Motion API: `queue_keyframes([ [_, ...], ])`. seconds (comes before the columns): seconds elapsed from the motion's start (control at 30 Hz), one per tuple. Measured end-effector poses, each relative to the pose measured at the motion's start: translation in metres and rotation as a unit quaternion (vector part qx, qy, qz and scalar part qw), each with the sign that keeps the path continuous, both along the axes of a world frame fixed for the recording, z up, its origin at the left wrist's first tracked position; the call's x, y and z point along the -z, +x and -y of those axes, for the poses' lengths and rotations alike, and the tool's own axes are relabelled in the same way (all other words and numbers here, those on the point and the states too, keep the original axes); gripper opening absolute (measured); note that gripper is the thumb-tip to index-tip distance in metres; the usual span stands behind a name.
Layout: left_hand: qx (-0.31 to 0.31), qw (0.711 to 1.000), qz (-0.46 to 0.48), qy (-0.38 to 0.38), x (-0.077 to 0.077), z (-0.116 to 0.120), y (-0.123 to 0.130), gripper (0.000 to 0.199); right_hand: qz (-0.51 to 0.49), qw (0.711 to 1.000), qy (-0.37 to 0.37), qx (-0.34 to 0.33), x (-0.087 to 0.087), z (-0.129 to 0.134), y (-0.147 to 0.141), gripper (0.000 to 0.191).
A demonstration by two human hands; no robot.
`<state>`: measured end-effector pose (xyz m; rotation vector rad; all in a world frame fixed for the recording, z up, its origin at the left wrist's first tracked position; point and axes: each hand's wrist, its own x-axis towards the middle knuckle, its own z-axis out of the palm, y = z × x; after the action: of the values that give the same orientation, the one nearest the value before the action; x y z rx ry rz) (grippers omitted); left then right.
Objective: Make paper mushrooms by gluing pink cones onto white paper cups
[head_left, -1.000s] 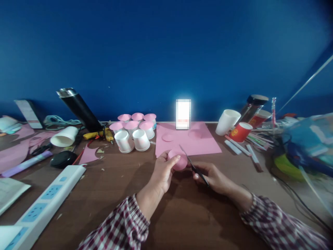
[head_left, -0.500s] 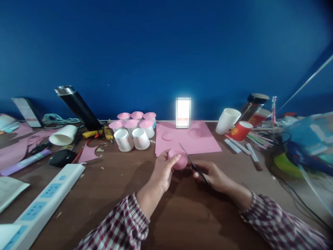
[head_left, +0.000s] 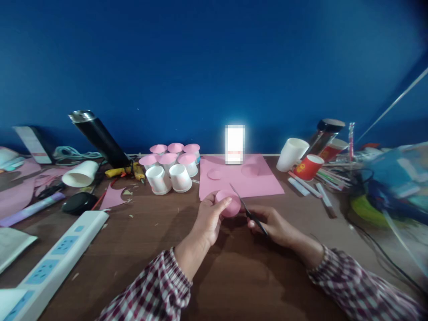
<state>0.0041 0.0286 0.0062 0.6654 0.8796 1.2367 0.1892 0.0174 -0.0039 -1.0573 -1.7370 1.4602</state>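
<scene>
Pinches, in closed left hand [head_left: 207, 224], pink paper disc [head_left: 234, 208] at one o'clock from that palm, pressing thumb flat on its face. Likely very light, thin and bendy, easily creased; best held lightly near the nine o'clock rim, away from blades. At the disc's four o'clock, grasps scissors [head_left: 258, 224] in curled right hand [head_left: 276, 227]; cannot tell of any blade contact.

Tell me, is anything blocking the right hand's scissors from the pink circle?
Nothing visible is. The left hand holds the pink circle, and the scissors in the right hand sit at its right edge; whether they touch is unclear.
</scene>
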Motion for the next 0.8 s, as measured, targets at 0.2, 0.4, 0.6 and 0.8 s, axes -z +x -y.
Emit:
queue_keyframes([
  [0.2, 0.000, 1.000, 0.004, -0.005, 0.0022, -0.0004, 0.0001, 0.037, -0.007, 1.000, 0.000, 0.001, 0.0010, 0.0001, 0.0001, 0.046],
  [0.4, -0.002, 1.000, 0.001, -0.005, 0.0022, 0.0001, -0.0006, 0.035, 0.006, 1.000, -0.009, -0.006, 0.0003, -0.0001, 0.0005, 0.048],
  [0.6, -0.002, 1.000, 0.000, -0.007, 0.0009, 0.0000, -0.0004, 0.036, 0.009, 1.000, -0.014, -0.001, 0.0007, 0.0004, 0.0001, 0.048],
  [0.8, 0.000, 1.000, 0.000, -0.008, -0.0002, -0.0016, 0.0001, 0.036, -0.004, 1.000, -0.022, -0.001, 0.0042, 0.0001, 0.0011, 0.047],
])
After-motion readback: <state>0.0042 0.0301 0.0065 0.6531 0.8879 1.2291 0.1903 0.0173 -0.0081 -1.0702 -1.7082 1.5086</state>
